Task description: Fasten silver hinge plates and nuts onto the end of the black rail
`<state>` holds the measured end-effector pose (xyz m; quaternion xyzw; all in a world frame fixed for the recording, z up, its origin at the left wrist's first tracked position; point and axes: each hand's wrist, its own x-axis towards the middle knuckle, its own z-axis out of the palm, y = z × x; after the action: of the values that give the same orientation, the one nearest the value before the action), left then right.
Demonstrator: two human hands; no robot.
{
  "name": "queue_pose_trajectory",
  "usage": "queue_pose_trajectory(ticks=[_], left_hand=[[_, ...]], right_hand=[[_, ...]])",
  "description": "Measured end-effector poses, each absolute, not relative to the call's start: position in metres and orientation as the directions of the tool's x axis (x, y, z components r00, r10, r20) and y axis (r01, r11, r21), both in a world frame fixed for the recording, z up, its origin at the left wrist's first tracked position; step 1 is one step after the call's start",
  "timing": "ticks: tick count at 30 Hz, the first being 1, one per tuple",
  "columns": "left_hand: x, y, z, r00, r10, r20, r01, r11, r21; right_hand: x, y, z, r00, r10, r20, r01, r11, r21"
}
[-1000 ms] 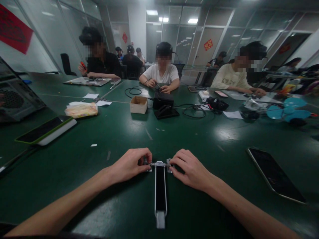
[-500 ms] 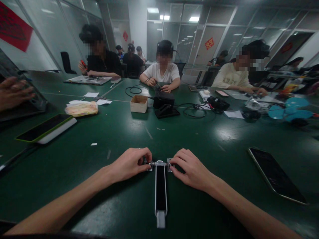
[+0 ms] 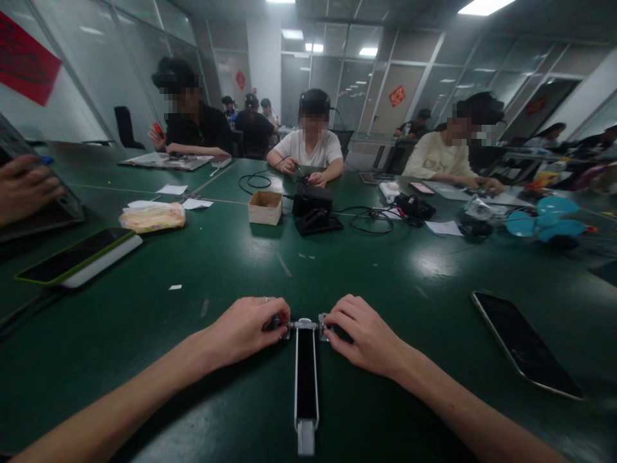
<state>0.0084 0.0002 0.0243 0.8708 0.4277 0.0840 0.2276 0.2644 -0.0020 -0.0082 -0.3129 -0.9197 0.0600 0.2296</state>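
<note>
In front of me a narrow black bar in a silver metal frame [image 3: 306,379] lies on the green table, its pale metal end toward me. A short cross rod runs out to both sides at its far end. My left hand [image 3: 255,326] is closed in a pinch on a small metal bracket [image 3: 286,331] at the rod's left end, partly hidden by the fingers. On the other side my right hand [image 3: 361,331] pinches a matching small metal bracket [image 3: 323,328]. Both brackets sit close beside the frame.
A smartphone [image 3: 525,344] lies to the right. At left are a green-edged phone [image 3: 77,256] and a wrapped packet [image 3: 153,217]. A small open box [image 3: 265,208] and a black device [image 3: 312,199] with cables stand ahead. Several people sit around the table, one person's hand [image 3: 29,190] at far left.
The view has tilted up slightly, so the hands and the metal frame appear a little lower. Both hands keep their pinch on the brackets.
</note>
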Motion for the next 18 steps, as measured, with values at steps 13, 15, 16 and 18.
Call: queue_pose_trajectory(ticks=[13,15,16,18], left_hand=[[0.0131,-0.0021,0.026,0.6,0.799,-0.044,0.728,-0.522,0.444],[0.0133,-0.0024,0.0269,0.597,0.801,-0.043,0.73,-0.521,0.443],[0.0134,-0.0025,0.0272,0.596,0.802,-0.043,0.732,-0.52,0.441],[0.0133,-0.0023,0.0273,0.596,0.801,-0.049,0.733,-0.519,0.44]], right_hand=[[0.2641,-0.0016,-0.0083,-0.699,0.603,0.385,0.553,0.797,-0.244],[0.2637,-0.0016,-0.0086,-0.699,0.598,0.391,0.549,0.8,-0.243],[0.2636,-0.0016,-0.0086,-0.699,0.597,0.394,0.547,0.801,-0.244],[0.2636,-0.0018,-0.0082,-0.698,0.598,0.393,0.548,0.8,-0.244]])
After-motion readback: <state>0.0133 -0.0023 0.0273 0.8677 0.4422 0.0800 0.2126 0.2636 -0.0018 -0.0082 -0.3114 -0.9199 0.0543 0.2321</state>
